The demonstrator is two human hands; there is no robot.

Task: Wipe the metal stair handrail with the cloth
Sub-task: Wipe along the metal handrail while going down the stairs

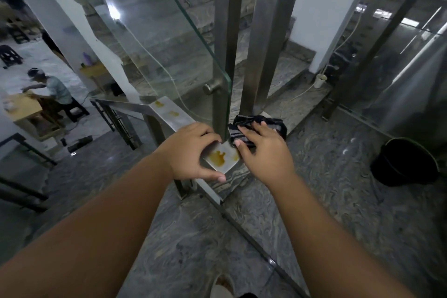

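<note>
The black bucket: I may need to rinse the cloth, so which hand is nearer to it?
Right. The right hand presses the cloth on the handrail, on the side toward the black bucket on the floor. The left hand grips the rail corner, farther away.

Both forearms are bare from the lower frame edge up to the wrists, with no sleeve in view. The left hand [193, 152] and the right hand [262, 152] wear no gloves, rings, watch or bands. Fingernails are short and plain, unpainted.
</note>
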